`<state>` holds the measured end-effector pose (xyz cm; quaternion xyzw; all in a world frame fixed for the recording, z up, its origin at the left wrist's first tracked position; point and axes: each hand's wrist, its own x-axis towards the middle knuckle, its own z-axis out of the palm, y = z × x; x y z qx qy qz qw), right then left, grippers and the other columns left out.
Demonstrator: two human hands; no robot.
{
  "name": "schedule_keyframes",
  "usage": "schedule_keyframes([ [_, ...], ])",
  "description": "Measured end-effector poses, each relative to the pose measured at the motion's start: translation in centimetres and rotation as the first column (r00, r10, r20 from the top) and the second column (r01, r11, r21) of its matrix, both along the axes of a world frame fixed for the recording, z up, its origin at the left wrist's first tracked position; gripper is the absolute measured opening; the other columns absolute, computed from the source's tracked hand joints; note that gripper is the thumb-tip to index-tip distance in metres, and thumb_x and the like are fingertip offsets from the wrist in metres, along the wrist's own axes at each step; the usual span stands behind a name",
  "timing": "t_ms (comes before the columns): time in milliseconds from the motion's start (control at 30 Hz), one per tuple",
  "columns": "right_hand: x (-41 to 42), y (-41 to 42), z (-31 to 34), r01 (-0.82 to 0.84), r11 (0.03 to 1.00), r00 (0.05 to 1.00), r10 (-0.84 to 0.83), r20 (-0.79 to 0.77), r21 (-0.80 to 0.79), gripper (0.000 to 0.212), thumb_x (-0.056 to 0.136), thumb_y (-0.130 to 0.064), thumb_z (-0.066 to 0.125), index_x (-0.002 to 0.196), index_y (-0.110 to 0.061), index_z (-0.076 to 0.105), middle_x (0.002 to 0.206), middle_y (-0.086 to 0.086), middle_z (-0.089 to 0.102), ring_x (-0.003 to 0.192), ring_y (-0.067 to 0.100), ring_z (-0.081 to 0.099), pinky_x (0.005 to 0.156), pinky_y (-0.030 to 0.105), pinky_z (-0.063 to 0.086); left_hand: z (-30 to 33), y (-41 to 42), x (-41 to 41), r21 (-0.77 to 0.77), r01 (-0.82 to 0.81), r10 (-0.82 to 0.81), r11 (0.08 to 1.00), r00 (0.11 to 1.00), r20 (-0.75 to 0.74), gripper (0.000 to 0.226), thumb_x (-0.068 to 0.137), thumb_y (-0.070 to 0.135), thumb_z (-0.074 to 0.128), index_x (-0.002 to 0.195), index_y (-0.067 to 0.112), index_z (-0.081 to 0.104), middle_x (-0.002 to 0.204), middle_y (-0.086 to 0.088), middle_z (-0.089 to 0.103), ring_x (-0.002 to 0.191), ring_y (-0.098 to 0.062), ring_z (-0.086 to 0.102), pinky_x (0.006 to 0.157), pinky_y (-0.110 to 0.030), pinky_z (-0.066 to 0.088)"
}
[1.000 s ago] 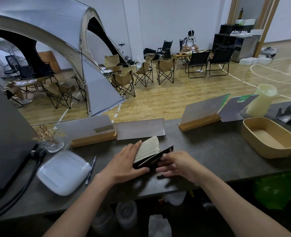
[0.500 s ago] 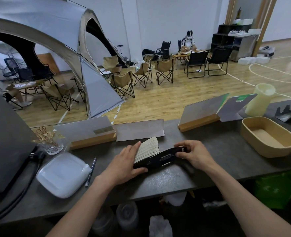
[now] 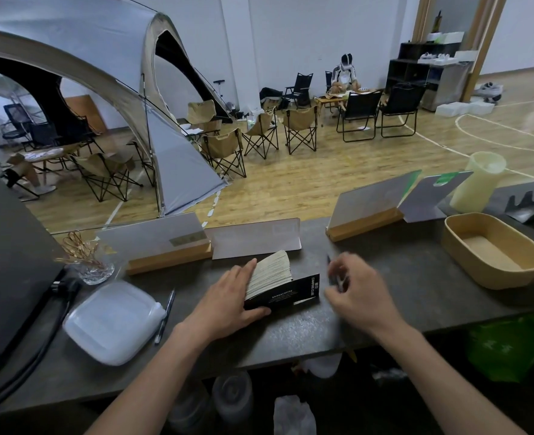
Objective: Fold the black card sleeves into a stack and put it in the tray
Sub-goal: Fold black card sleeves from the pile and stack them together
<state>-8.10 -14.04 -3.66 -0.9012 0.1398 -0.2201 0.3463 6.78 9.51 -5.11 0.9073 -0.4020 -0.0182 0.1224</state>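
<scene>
A stack of card sleeves stands on edge on the dark counter, pale edges up. A black printed sleeve leans against its front. My left hand grips the stack from the left, thumb under the black front. Just right of the stack, my right hand hovers over the counter, motion-blurred, with curled fingers. A thin dark streak shows at its fingertips; whether it holds anything is unclear. The tan tray sits at the right, nothing in it.
A white lidded container and a pen lie to the left. A glass dish of gold clips and a black machine stand further left. Wood-based sign holders line the far edge, by a pale cup.
My right hand has let go of the black sleeve's end and pulled back to the right. The sleeve now rests folded against the stack's front. My left hand has stayed put.
</scene>
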Motion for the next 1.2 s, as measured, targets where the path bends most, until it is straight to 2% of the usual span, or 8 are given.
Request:
schedule_keyframes([
  [133, 1.6, 4.0, -1.7, -0.158, 0.977, 0.981, 0.172, -0.091, 0.142, 0.039, 0.072, -0.046, 0.076, 0.103, -0.027, 0.063, 0.094, -0.011, 0.059, 0.071, 0.005, 0.064, 0.071, 0.027, 0.057, -0.1, 0.0, 0.1, -0.006, -0.008, 0.008, 1.000, 1.000, 0.017, 0.109, 0.080, 0.069, 0.065, 0.159, 0.026, 0.004, 0.142, 0.000, 0.041, 0.129, -0.018, 0.043, 0.107, -0.036, 0.041],
  [267, 2.6, 3.0, -1.8, -0.127, 0.942, 0.990, 0.138, -0.011, 0.310, 0.043, 0.075, -0.018, 0.084, 0.112, -0.027, 0.064, 0.085, -0.005, 0.067, 0.073, 0.009, 0.068, 0.076, 0.036, 0.060, 0.0, 0.0, 0.0, 0.000, -0.020, 0.020, 1.000, 0.999, -0.025, 0.121, 0.069, 0.080, 0.065, 0.159, 0.027, 0.005, 0.141, 0.002, 0.041, 0.128, -0.017, 0.043, 0.108, -0.037, 0.040],
  [400, 3.4, 1.9, -2.0, 0.033, 0.999, 0.989, -0.036, -0.144, -0.023, 0.060, 0.068, -0.042, 0.088, 0.121, -0.032, 0.062, 0.074, -0.014, 0.062, 0.076, 0.010, 0.065, 0.073, 0.037, 0.055, 0.3, 0.0, 0.0, -0.010, -0.016, 0.016, 1.000, 0.999, -0.039, 0.131, 0.059, 0.091, 0.061, 0.159, 0.026, 0.006, 0.138, 0.005, 0.042, 0.125, -0.014, 0.043, 0.107, -0.036, 0.041],
  [533, 3.5, 2.7, -1.0, 0.074, 0.940, 0.966, -0.151, -0.210, -0.334, 0.064, 0.065, -0.068, 0.077, 0.119, -0.035, 0.064, 0.103, -0.012, 0.069, 0.100, 0.015, 0.066, 0.080, 0.032, 0.051, 0.1, -0.1, 0.0, -0.041, -0.035, 0.034, 0.999, 0.999, -0.017, 0.122, 0.066, 0.090, 0.057, 0.159, 0.026, 0.009, 0.137, 0.005, 0.043, 0.126, -0.015, 0.044, 0.105, -0.034, 0.041],
  [767, 3.8, 0.7, 1.2, -0.142, 0.894, 0.951, 0.005, -0.309, -0.424, 0.031, 0.089, -0.048, 0.064, 0.116, -0.036, 0.072, 0.107, -0.008, 0.053, 0.109, 0.014, 0.050, 0.084, 0.032, 0.047, 0.0, -0.2, -0.1, -0.048, -0.050, 0.050, 0.998, 0.999, -0.004, 0.118, 0.069, 0.088, 0.056, 0.159, 0.027, 0.009, 0.142, 0.004, 0.042, 0.127, -0.014, 0.042, 0.107, -0.035, 0.040],
  [900, 4.4, 0.1, 2.1, -0.204, 0.905, 0.941, 0.076, -0.330, -0.373, 0.021, 0.081, -0.048, 0.076, 0.099, -0.036, 0.077, 0.098, -0.013, 0.056, 0.099, 0.011, 0.056, 0.076, 0.030, 0.047, 0.1, -0.2, -0.1, -0.035, -0.048, 0.047, 0.998, 0.999, -0.013, 0.120, 0.067, 0.090, 0.056, 0.158, 0.027, 0.010, 0.143, 0.004, 0.041, 0.128, -0.014, 0.043, 0.107, -0.035, 0.040],
  [1067, 5.0, 0.1, 2.5, -0.110, 0.986, 0.951, 0.067, -0.302, -0.127, 0.037, 0.053, -0.058, 0.090, 0.060, -0.030, 0.066, 0.081, -0.012, 0.060, 0.078, 0.006, 0.055, 0.069, 0.032, 0.048, -0.1, -0.1, 0.0, -0.085, -0.048, 0.049, 0.995, 0.999, 0.005, 0.109, 0.075, 0.077, 0.063, 0.158, 0.027, 0.014, 0.138, 0.005, 0.045, 0.127, -0.015, 0.046, 0.103, -0.034, 0.042],
  [1200, 3.7, -2.3, 3.6, -0.063, 0.997, 0.991, 0.069, -0.119, 0.050, 0.026, 0.074, -0.044, 0.082, 0.072, -0.026, 0.064, 0.077, -0.008, 0.062, 0.071, 0.014, 0.058, 0.062, 0.030, 0.047, -0.1, -0.1, -0.1, -0.092, -0.041, 0.043, 0.995, 0.999, 0.024, 0.103, 0.077, 0.068, 0.065, 0.157, 0.025, 0.017, 0.133, 0.004, 0.047, 0.122, -0.016, 0.048, 0.099, -0.033, 0.043],
])
